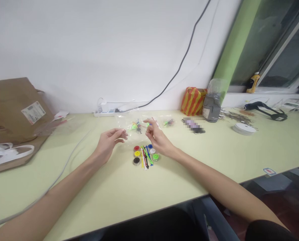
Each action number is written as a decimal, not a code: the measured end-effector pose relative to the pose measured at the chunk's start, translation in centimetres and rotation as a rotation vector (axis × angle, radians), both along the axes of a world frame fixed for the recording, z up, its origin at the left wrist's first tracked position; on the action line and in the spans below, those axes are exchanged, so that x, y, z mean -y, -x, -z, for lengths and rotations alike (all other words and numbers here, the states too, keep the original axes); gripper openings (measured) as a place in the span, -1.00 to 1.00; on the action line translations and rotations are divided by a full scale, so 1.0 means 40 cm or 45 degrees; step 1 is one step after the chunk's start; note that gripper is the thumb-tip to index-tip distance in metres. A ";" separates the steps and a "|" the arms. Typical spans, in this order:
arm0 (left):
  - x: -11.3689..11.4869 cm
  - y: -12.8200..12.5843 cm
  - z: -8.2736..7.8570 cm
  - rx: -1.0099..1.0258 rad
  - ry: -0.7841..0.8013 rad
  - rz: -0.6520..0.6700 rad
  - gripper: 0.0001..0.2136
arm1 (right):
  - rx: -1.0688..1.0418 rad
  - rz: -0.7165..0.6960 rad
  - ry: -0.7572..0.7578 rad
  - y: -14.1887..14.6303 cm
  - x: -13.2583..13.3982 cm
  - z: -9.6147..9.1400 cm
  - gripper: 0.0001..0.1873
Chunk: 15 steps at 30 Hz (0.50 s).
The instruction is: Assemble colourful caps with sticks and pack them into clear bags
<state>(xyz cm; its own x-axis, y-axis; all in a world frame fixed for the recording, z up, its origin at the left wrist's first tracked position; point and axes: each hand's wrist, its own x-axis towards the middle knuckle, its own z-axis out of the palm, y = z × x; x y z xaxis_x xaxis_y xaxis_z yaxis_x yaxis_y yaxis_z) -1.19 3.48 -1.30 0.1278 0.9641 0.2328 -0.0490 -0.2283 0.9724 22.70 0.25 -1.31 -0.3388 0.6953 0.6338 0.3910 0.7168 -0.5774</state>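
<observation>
My left hand [111, 140] is over the table with thumb and fingers drawn together on the edge of a clear plastic bag [131, 138], which is hard to make out. To its right is my right hand [157, 136], index finger stretched out and apart from the thumb. Just below the hands lie small round pieces in two columns: red [136, 148], yellow [137, 153] and black [136, 161] at left; blue [150, 146], white [152, 151] and green [156, 156] at right. Several coloured plastic arrow-shaped sticks [146, 157] lie between them. Behind are clear bags of small coloured parts [134, 126].
A brown paper bag [9, 110] stands at left, near a grey cable [69, 160]. Along the wall are a power strip [106, 113], a striped bag [193, 100] and a grey container [211, 107]. A blurred phone-like object [193, 125] and a white spool [244, 129] lie right.
</observation>
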 end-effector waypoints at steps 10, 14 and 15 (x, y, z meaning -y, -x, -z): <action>0.011 -0.020 0.004 -0.144 -0.032 0.081 -0.73 | -0.264 0.052 0.025 0.001 -0.006 0.004 -0.56; 0.000 -0.009 0.001 -0.047 -0.045 0.008 -0.68 | -0.241 0.052 0.037 0.002 -0.013 0.009 -0.54; 0.000 -0.005 -0.002 -0.042 -0.051 0.000 -0.68 | -0.216 0.048 0.035 0.001 -0.013 0.011 -0.53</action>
